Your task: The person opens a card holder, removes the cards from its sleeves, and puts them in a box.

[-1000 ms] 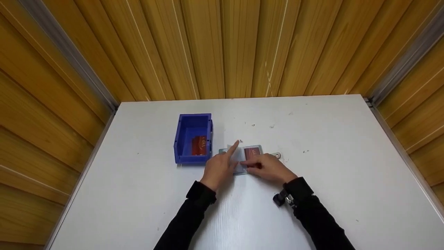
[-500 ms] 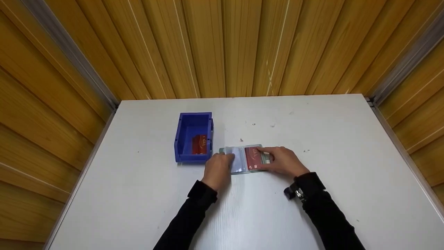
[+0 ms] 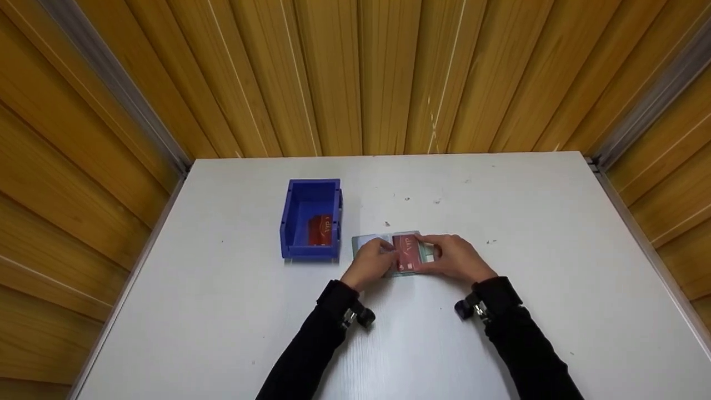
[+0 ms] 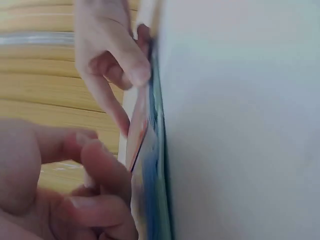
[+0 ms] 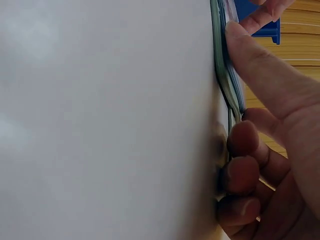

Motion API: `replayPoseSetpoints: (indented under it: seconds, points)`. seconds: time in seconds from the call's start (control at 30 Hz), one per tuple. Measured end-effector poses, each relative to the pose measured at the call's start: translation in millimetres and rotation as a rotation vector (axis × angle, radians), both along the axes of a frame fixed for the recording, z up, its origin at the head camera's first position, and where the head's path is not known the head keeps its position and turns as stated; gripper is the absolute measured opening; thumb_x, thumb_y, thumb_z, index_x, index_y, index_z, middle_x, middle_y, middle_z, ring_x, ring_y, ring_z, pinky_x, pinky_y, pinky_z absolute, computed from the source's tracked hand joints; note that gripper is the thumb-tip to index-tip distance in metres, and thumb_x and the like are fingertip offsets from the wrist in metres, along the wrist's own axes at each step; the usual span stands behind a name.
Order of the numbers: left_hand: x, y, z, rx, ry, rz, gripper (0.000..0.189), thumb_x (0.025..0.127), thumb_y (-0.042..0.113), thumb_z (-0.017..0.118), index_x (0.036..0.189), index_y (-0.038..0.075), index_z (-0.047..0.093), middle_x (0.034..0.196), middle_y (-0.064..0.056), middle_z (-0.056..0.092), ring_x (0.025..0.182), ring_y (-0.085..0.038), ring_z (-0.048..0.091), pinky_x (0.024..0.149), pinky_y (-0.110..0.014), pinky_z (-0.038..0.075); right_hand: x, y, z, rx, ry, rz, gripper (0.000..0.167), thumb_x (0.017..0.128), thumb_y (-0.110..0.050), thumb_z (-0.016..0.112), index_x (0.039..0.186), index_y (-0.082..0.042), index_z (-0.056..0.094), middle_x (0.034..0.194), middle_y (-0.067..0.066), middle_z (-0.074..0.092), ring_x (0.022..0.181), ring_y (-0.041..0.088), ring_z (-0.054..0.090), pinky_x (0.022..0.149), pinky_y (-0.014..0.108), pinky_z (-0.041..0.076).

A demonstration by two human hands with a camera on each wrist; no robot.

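Note:
A card holder (image 3: 360,241) with clear plastic sleeves lies spread on the white table, a red card (image 3: 407,253) on its right half. My left hand (image 3: 371,261) has curled fingers at the middle of the holder and pinches a clear sleeve beside the card's left edge. From the right, my right hand (image 3: 455,258) grips the holder's right half, index finger at the card's top edge and thumb at its bottom edge. In the right wrist view the thumb (image 5: 250,57) presses the side of the stacked sleeves, and the other fingers curl near the tabletop.
A blue bin (image 3: 310,253) stands left of the holder with red cards (image 3: 320,230) inside. The white table (image 3: 222,311) runs back to a wood-patterned panel wall (image 3: 383,78), with more panels on both sides.
My right hand has moved rightward from the card's lower left to its right side. My left hand has shifted right from the holder's left part to its middle, and its pointing index finger has curled.

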State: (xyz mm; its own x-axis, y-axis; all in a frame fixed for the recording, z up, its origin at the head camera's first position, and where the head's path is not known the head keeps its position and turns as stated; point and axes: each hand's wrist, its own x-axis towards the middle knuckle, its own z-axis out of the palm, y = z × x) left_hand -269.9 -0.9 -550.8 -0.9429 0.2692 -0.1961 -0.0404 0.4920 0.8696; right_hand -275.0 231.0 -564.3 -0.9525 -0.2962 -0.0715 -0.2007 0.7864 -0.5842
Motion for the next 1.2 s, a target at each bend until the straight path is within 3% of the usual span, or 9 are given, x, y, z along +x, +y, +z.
replayPoseSetpoints:
  seconds: [0.07, 0.2, 0.4, 0.67, 0.93, 1.03, 1.2]
  points:
    - [-1.6, 2.5, 0.3, 0.079, -0.063, 0.020, 0.019, 0.099, 0.021, 0.063, 0.092, 0.003, 0.066, 0.073, 0.003, 0.055, 0.066, -0.011, 0.050, 0.060, -0.024, 0.040, -0.4, 0.6, 0.3, -0.004, -0.002, 0.004, 0.079, 0.076, -0.044, 0.091, 0.144, -0.017, 0.062, 0.074, -0.003, 0.057, 0.069, 0.011, 0.048, 0.064, 0.028, 0.037]
    - [-3.7, 5.0, 1.7, 0.158, -0.143, 0.019, 0.037, 0.102, 0.018, 0.060, 0.067, 0.005, 0.057, 0.053, 0.004, 0.047, 0.048, -0.009, 0.042, 0.048, -0.023, 0.035, -1.5, 1.6, 2.3, -0.003, -0.013, 0.009, 0.079, 0.077, -0.043, 0.091, 0.145, -0.017, 0.062, 0.074, -0.003, 0.056, 0.070, 0.011, 0.048, 0.065, 0.028, 0.037]
    - [-8.2, 8.8, -2.2, 0.132, -0.168, 0.019, 0.035, 0.101, 0.018, 0.060, 0.067, 0.009, 0.060, 0.051, 0.006, 0.047, 0.044, -0.007, 0.041, 0.045, -0.021, 0.036, -1.8, 2.9, 3.0, 0.005, -0.022, 0.027, 0.079, 0.078, -0.043, 0.091, 0.146, -0.017, 0.060, 0.074, -0.004, 0.055, 0.069, 0.011, 0.047, 0.064, 0.027, 0.037]
    - [-11.2, 9.4, -8.0, -0.039, -0.028, -0.036, 0.038, 0.104, 0.016, 0.058, 0.065, 0.013, 0.059, 0.051, 0.007, 0.048, 0.048, -0.009, 0.045, 0.049, -0.023, 0.035, -2.0, 3.8, 2.2, 0.005, -0.017, 0.071, 0.084, 0.081, -0.045, 0.088, 0.154, -0.027, 0.051, 0.070, -0.005, 0.053, 0.066, 0.010, 0.046, 0.063, 0.027, 0.037]
    - [-9.3, 1.6, -6.6, 0.023, -0.041, -0.002, 0.032, 0.104, 0.013, 0.056, 0.073, 0.010, 0.059, 0.058, 0.006, 0.047, 0.052, -0.010, 0.045, 0.051, -0.023, 0.036, -1.9, 3.0, 3.1, 0.025, -0.042, 0.069, 0.077, 0.083, -0.045, 0.086, 0.151, -0.029, 0.055, 0.076, -0.003, 0.048, 0.074, 0.014, 0.044, 0.070, 0.031, 0.036]
    - [-5.9, -6.2, 0.0, -0.027, 0.024, 0.010, 0.031, 0.104, 0.012, 0.054, 0.073, 0.011, 0.055, 0.062, 0.005, 0.047, 0.056, -0.011, 0.045, 0.055, -0.024, 0.036, -1.9, 2.9, 3.0, 0.032, -0.042, 0.059, 0.078, 0.081, -0.046, 0.087, 0.150, -0.029, 0.055, 0.077, -0.003, 0.046, 0.076, 0.015, 0.044, 0.072, 0.032, 0.037]
    - [2.0, -26.7, 25.0, -0.147, 0.174, 0.035, 0.031, 0.105, 0.012, 0.050, 0.074, 0.011, 0.052, 0.067, 0.002, 0.046, 0.063, -0.014, 0.046, 0.061, -0.028, 0.036, -2.7, 3.2, 2.5, 0.024, -0.042, 0.057, 0.078, 0.080, -0.049, 0.087, 0.150, -0.030, 0.056, 0.073, -0.005, 0.044, 0.072, 0.013, 0.043, 0.069, 0.031, 0.036]
